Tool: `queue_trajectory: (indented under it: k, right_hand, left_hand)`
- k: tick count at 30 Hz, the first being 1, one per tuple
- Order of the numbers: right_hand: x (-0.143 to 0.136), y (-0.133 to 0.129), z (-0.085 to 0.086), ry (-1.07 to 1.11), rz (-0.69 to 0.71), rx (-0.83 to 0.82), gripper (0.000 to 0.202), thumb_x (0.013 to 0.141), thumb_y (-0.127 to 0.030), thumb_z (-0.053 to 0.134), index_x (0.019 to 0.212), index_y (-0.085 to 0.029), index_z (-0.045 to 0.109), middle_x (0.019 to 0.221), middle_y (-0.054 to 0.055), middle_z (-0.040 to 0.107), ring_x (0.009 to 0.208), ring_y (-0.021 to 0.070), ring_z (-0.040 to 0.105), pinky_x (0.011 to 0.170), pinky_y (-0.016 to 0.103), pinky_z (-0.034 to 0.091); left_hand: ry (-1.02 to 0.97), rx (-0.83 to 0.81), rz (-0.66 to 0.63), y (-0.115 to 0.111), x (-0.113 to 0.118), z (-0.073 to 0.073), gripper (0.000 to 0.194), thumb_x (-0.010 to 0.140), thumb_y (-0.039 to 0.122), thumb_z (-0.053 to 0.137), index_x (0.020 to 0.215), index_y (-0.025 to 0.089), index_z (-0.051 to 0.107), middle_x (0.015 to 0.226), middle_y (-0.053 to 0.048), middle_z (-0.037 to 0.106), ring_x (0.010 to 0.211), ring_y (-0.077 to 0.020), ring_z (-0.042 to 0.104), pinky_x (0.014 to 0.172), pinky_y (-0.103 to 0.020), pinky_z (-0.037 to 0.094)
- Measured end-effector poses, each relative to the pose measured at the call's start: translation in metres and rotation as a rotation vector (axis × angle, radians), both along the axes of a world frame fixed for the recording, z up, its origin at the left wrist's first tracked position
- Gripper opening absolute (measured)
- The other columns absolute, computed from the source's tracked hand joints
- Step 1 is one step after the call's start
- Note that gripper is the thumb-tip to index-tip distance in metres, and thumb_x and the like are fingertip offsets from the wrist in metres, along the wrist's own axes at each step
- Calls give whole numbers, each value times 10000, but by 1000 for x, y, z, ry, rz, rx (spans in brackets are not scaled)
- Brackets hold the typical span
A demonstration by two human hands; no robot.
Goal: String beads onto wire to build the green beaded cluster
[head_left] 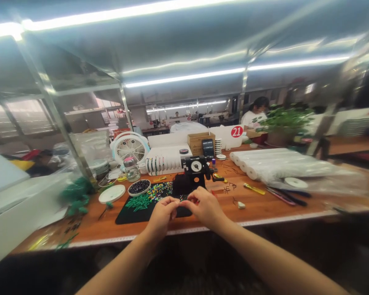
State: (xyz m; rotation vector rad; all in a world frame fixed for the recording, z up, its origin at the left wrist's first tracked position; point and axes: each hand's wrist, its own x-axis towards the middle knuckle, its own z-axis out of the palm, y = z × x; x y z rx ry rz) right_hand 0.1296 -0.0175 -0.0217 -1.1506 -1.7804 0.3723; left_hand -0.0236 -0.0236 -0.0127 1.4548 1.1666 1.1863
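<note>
My left hand (163, 214) and my right hand (204, 207) meet fingertip to fingertip over the front of a black mat (127, 217). Both are closed in a pinch; whatever lies between the fingers is too small to name. Just beyond them stands a small black machine (197, 167) with a round white dial and a crank at its right. Left of my hands, green tube-like pieces (138, 203) and a heap of multicoloured beads (160, 191) are spread on the mat. A round dish of dark beads (139, 187) sits at the mat's far left.
White spools (164, 164) line up left of the machine, near a fan (130, 149) and a glass jar (131, 170). Plastic-wrapped white rolls (273, 164) and scissors-like tools (287, 196) lie at right. A white lid (112, 194) rests at left. A person (254, 114) sits behind.
</note>
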Motion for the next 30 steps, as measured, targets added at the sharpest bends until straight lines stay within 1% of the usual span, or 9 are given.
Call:
queue_trajectory:
  k: [3,6,9,12,14,16,20,26,30]
  right_hand:
    - [-8,-11,-11,9,116,-144,128,769,-238,614,663,-169,639,653,15,587,624,136,537,590,240,402]
    - [-9,-17,-12,-100,110,112,154,821,-138,503,744,-168,633,777,57,588,754,168,531,690,275,422]
    - [-3,-14,2,-236,191,271,193,823,-89,445,847,-179,613,938,93,554,875,197,504,762,312,419]
    - [3,4,21,-80,296,-51,161,810,-72,447,807,-174,572,902,63,548,785,152,533,696,270,434]
    - [5,19,30,36,350,-305,123,816,-102,462,757,-168,548,734,19,557,642,121,548,578,228,431]
    - [6,32,34,75,406,-448,99,814,-140,488,732,-164,537,563,-23,531,508,103,534,457,189,392]
    - [9,45,31,128,473,-578,83,771,-153,553,688,-152,540,468,-43,521,427,83,507,380,154,356]
    - [21,47,26,223,605,-731,225,844,-283,466,727,-125,573,616,40,627,543,115,600,476,205,466]
    - [24,42,24,229,639,-707,148,762,-254,563,697,-126,601,628,19,615,511,88,546,425,169,386]
  left_hand:
    - [-36,-19,-14,0,-1,0,206,666,351,598,641,152,551,445,54,408,377,-78,301,413,-215,215]
    - [16,5,-28,-4,-2,4,195,664,342,624,633,157,573,462,39,443,405,-94,340,425,-223,244]
    - [315,277,-53,-8,-2,10,119,748,278,585,691,181,623,635,-16,577,589,-154,494,559,-260,384]
    - [541,580,-89,-8,0,13,170,839,201,469,769,195,623,818,-51,586,788,-184,538,725,-301,436]
    - [633,720,-98,-5,1,11,206,866,171,416,796,194,608,895,-69,554,843,-187,537,760,-312,449]
    - [720,815,-119,-2,2,10,222,880,151,383,831,194,595,967,-83,536,883,-188,537,790,-321,454]
    - [773,827,-228,6,0,8,226,886,114,357,914,201,563,1007,-84,565,891,-172,563,805,-301,467]
    - [1006,1037,-283,20,-22,8,323,821,44,378,1095,122,529,1141,-167,567,1080,-249,529,911,-371,442]
    - [978,1025,-286,23,-27,6,327,830,72,396,1116,137,539,1193,-165,556,1121,-254,513,933,-378,427]
